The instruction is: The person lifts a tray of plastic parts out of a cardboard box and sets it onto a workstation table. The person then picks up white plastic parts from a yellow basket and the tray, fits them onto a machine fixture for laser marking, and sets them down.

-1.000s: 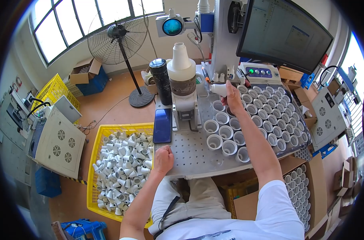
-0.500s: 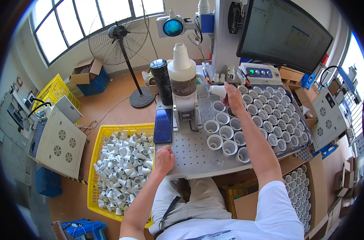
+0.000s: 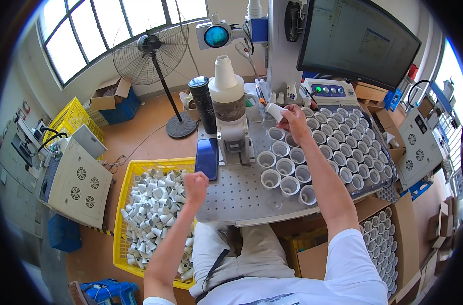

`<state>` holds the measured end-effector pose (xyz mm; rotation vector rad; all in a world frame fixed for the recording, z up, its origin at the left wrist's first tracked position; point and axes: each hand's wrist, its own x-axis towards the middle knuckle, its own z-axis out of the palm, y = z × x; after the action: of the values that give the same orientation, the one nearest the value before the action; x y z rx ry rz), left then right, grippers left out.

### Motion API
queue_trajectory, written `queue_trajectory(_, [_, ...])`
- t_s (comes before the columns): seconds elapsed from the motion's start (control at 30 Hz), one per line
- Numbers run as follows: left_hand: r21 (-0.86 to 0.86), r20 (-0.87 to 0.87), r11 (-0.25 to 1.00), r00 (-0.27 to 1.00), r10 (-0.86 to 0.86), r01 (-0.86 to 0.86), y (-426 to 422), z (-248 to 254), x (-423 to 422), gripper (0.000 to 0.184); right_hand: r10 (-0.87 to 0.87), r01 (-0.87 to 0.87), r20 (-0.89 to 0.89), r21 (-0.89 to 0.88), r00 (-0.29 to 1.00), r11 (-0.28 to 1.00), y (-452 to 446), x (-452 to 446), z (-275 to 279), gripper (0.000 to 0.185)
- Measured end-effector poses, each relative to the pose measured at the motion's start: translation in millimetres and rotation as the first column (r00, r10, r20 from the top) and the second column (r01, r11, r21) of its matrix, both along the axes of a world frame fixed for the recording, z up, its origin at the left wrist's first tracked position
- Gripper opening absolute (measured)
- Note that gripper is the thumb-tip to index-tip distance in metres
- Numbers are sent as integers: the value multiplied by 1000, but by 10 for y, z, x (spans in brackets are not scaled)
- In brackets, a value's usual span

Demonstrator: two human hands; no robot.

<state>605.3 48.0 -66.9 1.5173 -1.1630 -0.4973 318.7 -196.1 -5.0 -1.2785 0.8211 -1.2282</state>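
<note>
My right hand [image 3: 294, 123] grips a white cone-shaped cup [image 3: 275, 112] above the back of the metal table [image 3: 231, 195], its narrow end pointing up and left. Below and right of that hand stand many white cups [image 3: 290, 185] in rows, open ends up. My left hand [image 3: 196, 187] is a closed fist raised near the table's left edge, just below a dark phone [image 3: 206, 156]; whether anything is inside the fist is hidden. Another white cone [image 3: 224, 76] sits upright on the round fixture [image 3: 229, 109] of the machine.
A yellow basket [image 3: 120, 239] full of white cones stands on the floor at left. A black cylinder [image 3: 203, 107] stands beside the fixture. A lens head [image 3: 216, 36] hangs above. Behind are a monitor [image 3: 361, 40], a control box [image 3: 329, 91] and a fan [image 3: 150, 44]; a carton [image 3: 405, 234] of cups is at right.
My left fist has lifted off the table edge and moved up and left. The cup in my right hand has tilted, its narrow end now higher.
</note>
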Motion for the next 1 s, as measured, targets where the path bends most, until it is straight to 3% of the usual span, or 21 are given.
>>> queue_trajectory(0.1, [-116, -135, 992, 990, 42, -58, -271, 472, 190, 26, -5, 4, 24, 14, 1000, 1000, 25, -10, 38, 39])
queue_trajectory(0.17, [-67, -152, 998, 988, 3, -13, -461, 842, 351, 28, 17, -23, 101, 60, 995, 998, 26, -19, 73, 38])
queue_trajectory(0.23, [-238, -383, 968, 923, -24, -73, -676, 1229, 356, 10, 18, -34, 192, 83, 981, 996, 21, -30, 110, 36])
queue_trajectory(0.27, [-269, -343, 953, 938, 41, -140, -809, 1414, 345, 9, 15, -46, 279, 106, 960, 993, 9, -34, 136, 34])
queue_trajectory(0.3, [-301, -306, 932, 946, 108, -204, -948, 1597, 324, 20, 16, -46, 276, 104, 961, 993, -15, -34, 177, 34])
queue_trajectory(0.33, [-338, -314, 919, 945, 95, -205, -1087, 1792, 296, 8, 8, -34, 298, 82, 955, 996, -44, -30, 237, 33])
queue_trajectory(0.37, [-374, -322, 904, 943, 83, -207, -1196, 1988, 246, 17, 2, -22, 319, 59, 948, 998, -75, -25, 312, 32])
queue_trajectory(0.47, [-314, -295, 936, 953, 66, -162, -1421, 2541, -137, 7, 49, -14, 363, -100, 931, 995, 16, 164, 804, 31])
queue_trajectory(0.53, [-279, -290, 947, 954, 76, -160, -1526, 2663, -376, 16, 48, 18, 315, -204, 948, 979, 162, 381, 1192, 31])
queue_trajectory(0.6, [-203, -437, 975, 884, -169, 86, -1454, 2813, -616, 26, 45, 42, 272, -304, 961, 952, 309, 600, 1498, 30])
queue_trajectory(0.67, [-285, -441, 955, 873, -208, 84, -1505, 2806, -513, 24, 0, 14, 29, -489, 1000, 872, 417, 778, 1692, 31])
queue_trajectory(0.73, [-451, -548, 892, 799, -247, -34, -1340, 2847, -373, 28, 20, -28, -21, -506, 1000, 862, 485, 959, 1707, 32])
queue_trajectory(0.8, [-465, -525, 876, 837, -154, -130, -1189, 2690, -93, 22, 46, -74, -68, -520, 997, 851, 566, 1025, 1706, 33])
queue_trajectory(0.83, [-459, -335, 882, 940, -64, -103, -1202, 2408, 329, 15, -15, -79, -168, -538, 986, 839, 636, 1043, 1692, 33])
queue_trajectory(0.87, [-446, -128, 892, 991, 27, -82, -1192, 2135, 649, 20, -76, -89, -266, -554, 961, 828, 678, 1067, 1674, 33])
queue_trajectory(0.9, [-374, 209, 909, 938, 276, -184, -869, 2090, 595, 23, -116, -78, -289, -581, 950, 810, 633, 1093, 1614, 34])
queue_trajectory(0.93, [-336, 529, 892, 723, 443, -301, -522, 2046, 513, 28, -114, -79, -289, -578, 951, 813, 613, 1123, 1566, 34])
queue_trajectory(1.0, [-306, 323, 935, 905, 277, -177, -510, 1415, 1199, 19, -84, -125, -329, -565, 940, 815, 601, 1161, 1518, 32])
